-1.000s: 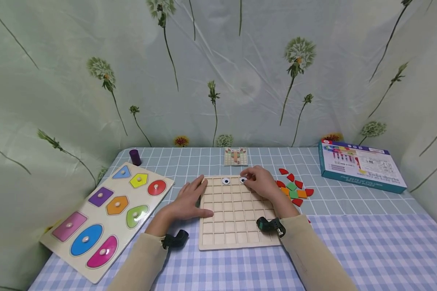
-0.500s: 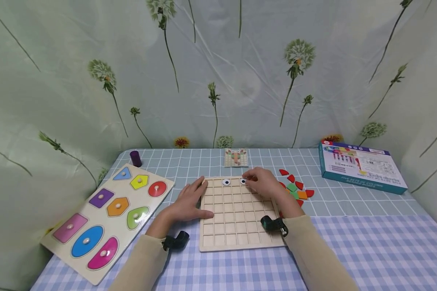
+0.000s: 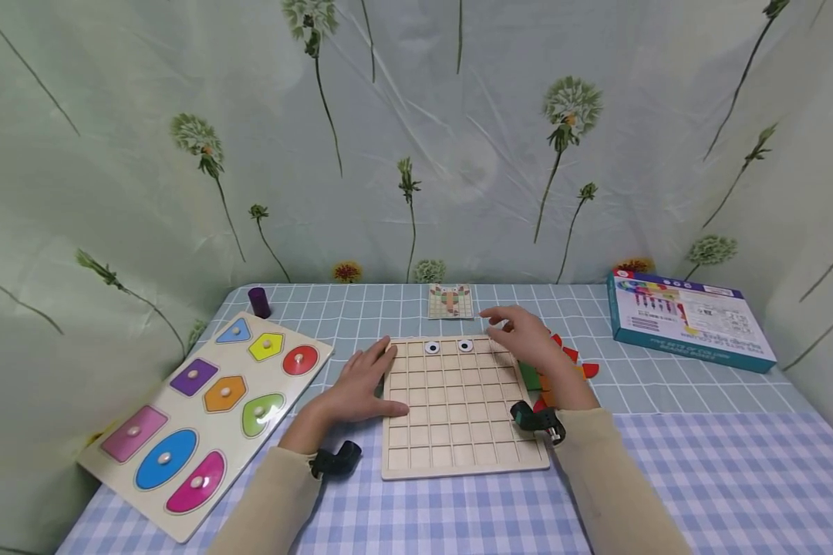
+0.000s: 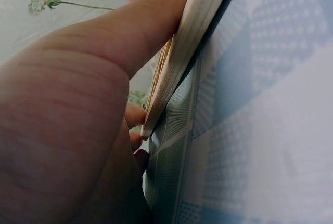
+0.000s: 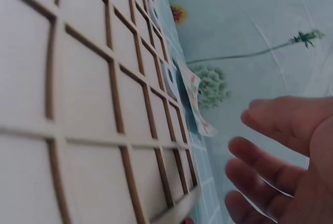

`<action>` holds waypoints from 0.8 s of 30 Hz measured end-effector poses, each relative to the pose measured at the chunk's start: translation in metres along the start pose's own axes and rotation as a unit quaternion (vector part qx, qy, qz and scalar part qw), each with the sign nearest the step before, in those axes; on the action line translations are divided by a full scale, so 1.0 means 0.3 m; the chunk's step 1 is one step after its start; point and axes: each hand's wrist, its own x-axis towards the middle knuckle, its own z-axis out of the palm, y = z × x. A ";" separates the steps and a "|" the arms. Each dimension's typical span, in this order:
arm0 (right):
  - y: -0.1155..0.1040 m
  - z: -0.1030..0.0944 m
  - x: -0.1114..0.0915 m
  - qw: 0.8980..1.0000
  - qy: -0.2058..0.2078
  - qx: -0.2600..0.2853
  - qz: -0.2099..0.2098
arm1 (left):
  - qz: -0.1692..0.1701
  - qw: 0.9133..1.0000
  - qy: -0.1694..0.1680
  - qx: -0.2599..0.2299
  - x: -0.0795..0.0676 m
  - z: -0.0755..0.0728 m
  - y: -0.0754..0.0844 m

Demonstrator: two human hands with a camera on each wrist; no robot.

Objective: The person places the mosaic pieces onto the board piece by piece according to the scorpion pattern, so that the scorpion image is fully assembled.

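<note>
A wooden grid board lies flat at the middle of the table. Two round eye pieces, a left one and a right one, sit in its top row. My left hand rests spread along the board's left edge, its thumb over the rim; the left wrist view shows that thumb against the board's side. My right hand hovers over the board's upper right corner, fingers loosely bent and holding nothing. In the right wrist view these fingers are apart from the board.
Red, orange and green pieces lie right of the board, partly hidden by my right hand. A picture card is behind the board. On the left are a knobbed shape puzzle and a purple cylinder. A box lies at right.
My right hand has let go of the right eye piece and moved right, away from it. The eye piece stays in the top row. My left hand has not moved.
</note>
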 end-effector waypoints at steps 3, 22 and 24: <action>0.016 -0.018 -0.002 0.999 0.031 -0.004 0.029 | 0.002 1.000 0.000 0.001 0.002 -0.001 -0.002; 0.143 -0.083 -0.027 0.986 0.082 -0.033 0.138 | 0.006 1.000 -0.002 0.000 0.005 0.003 -0.012; 0.153 -0.085 -0.032 0.985 0.077 -0.036 0.148 | 0.004 1.000 -0.003 -0.001 0.005 0.003 -0.012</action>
